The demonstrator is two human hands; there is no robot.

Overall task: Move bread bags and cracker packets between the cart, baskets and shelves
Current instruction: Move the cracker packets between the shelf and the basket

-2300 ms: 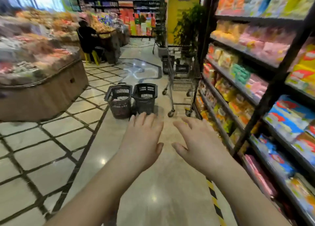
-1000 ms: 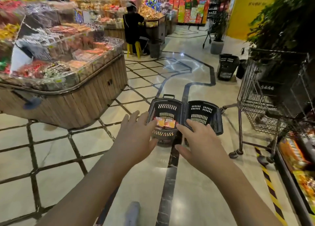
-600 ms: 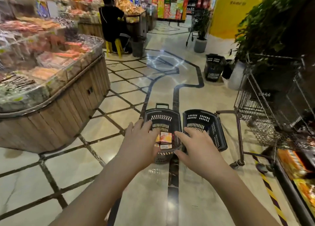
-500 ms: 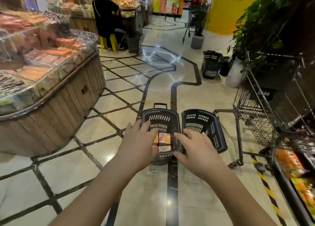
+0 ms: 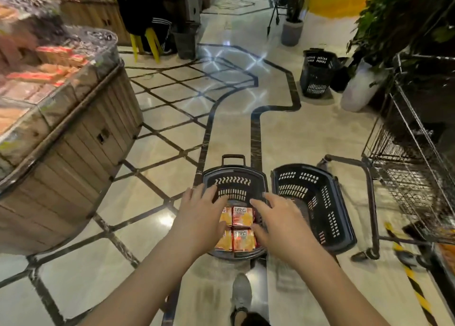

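Note:
Two black plastic baskets stand side by side on the floor ahead of me. The left basket [image 5: 234,175] holds several orange-and-red cracker packets [image 5: 242,227]. The right basket [image 5: 317,202] looks empty. My left hand [image 5: 200,217] hovers over the left basket's near-left rim with straight fingers, holding nothing. My right hand [image 5: 278,223] reaches over the same basket's right side, fingers spread, holding nothing. A wire shopping cart [image 5: 413,158] stands at the right.
A wooden display island [image 5: 73,141] with packaged goods fills the left. A third black basket [image 5: 316,77] and potted plants [image 5: 362,87] stand farther back on the right. A person in black sits on a yellow stool [image 5: 145,42] ahead. My shoe [image 5: 242,293] is below.
I have walked from the shelf aisle up to the two baskets. Both hands, still holding nothing, now hang over the left basket with the cracker packets.

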